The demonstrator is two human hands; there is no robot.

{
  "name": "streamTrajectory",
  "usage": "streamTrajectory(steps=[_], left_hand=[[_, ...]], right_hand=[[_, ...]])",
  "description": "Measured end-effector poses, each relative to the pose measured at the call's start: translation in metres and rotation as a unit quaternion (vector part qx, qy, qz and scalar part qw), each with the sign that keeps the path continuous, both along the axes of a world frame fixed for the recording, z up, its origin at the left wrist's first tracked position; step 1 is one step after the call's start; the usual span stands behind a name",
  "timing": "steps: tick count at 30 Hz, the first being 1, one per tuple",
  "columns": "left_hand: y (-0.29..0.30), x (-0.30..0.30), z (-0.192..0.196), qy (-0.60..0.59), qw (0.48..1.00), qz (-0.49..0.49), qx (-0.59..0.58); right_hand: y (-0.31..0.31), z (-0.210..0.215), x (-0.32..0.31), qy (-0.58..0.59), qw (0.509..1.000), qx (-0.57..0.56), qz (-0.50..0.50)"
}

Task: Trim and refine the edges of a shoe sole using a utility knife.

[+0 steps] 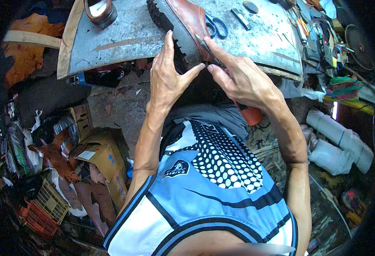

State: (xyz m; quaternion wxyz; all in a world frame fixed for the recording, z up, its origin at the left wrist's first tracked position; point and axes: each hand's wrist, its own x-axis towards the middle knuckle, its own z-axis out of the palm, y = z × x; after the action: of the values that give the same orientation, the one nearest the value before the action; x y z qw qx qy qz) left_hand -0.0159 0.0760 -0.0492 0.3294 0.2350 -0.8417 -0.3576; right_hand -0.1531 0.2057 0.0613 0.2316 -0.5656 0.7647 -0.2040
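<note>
A brown leather shoe (188, 16) with a thick, black, ridged sole (156, 16) lies on its side at the table's near edge. Against the heel end of that sole rests my left hand (165, 74), its fingers stretched along the ridges and its thumb spread toward the right. My right hand (245, 79) is closed around a slim pointed tool (213, 53); its tip is at the seam between upper and sole. The fingers cover much of the tool, so its kind is unclear. A reddish-brown piece (251, 115) hangs below my right wrist.
Blue-handled scissors (216, 27) lie just beyond the shoe on the worn metal-topped table (123, 47). A round brown container (100, 13) stands at the far left. Tools crowd the right edge. Cardboard boxes (106, 158), crates (51, 200) and wrapped rolls (339, 136) flank me.
</note>
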Motion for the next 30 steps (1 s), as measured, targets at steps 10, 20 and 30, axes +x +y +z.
streamTrajectory(steps=[10,20,30], left_hand=[[0.000,0.000,0.003,0.011,1.000,-0.003,0.000],[0.000,0.001,0.001,0.016,1.000,-0.009,0.008],[0.001,0.001,-0.001,0.003,1.000,-0.010,0.007]], right_hand=[[-0.005,-0.009,-0.004,0.022,0.999,-0.036,0.009],[-0.010,-0.007,-0.007,0.016,0.998,-0.050,0.027],[-0.015,0.002,-0.008,0.015,0.999,-0.020,0.023]])
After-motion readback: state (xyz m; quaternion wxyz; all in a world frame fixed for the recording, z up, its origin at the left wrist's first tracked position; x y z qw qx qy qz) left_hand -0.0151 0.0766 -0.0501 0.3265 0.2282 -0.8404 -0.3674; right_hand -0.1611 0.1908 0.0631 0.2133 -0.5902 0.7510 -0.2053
